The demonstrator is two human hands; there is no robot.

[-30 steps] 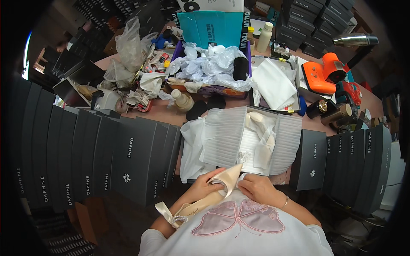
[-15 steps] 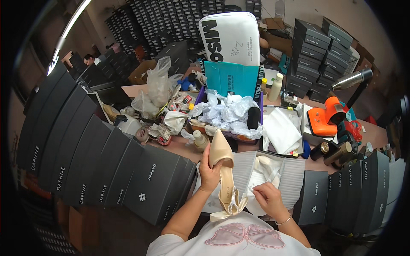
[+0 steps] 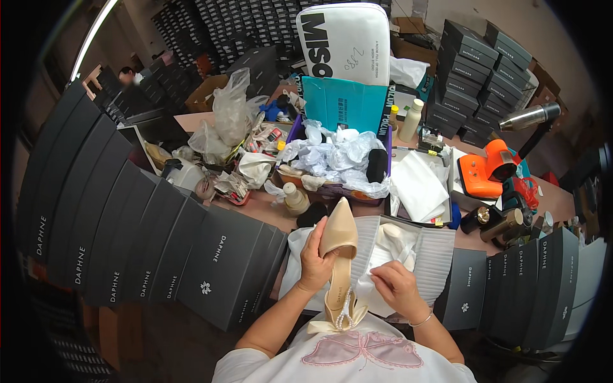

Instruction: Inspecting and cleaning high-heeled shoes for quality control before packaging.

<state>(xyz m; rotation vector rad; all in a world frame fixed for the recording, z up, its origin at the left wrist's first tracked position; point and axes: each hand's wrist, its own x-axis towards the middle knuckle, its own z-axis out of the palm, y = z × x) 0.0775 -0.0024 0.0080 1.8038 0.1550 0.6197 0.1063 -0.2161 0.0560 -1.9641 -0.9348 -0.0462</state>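
Note:
My left hand [image 3: 317, 260] is closed around the front part of a beige pointed-toe shoe [image 3: 341, 231]. The shoe points away from me, with its insole facing up. A string of pearls [image 3: 345, 313] and a pale fabric bow [image 3: 322, 327] sit at its heel end, close to my shirt. To the right, the fingers of my right hand [image 3: 397, 286] are pinched at the edge of a thin white sheet [image 3: 364, 285]. Beyond that hand, an open shoe box lined with ribbed white paper [image 3: 436, 258] holds another pale shoe [image 3: 397, 235], partly covered by white wrapping.
Dark shoe boxes [image 3: 223, 268] stand in a row at left, and more [image 3: 465, 287] at right. Ahead are a bin of crumpled tissue [image 3: 338, 159], a tray of white sheets [image 3: 418, 185], a cream bottle [image 3: 295, 199] and an orange device [image 3: 485, 172].
The shoe's toe has tipped slightly to the right and its heel end has come nearer my shirt. My right fingers now meet the white sheet, which stands raised beside the shoe.

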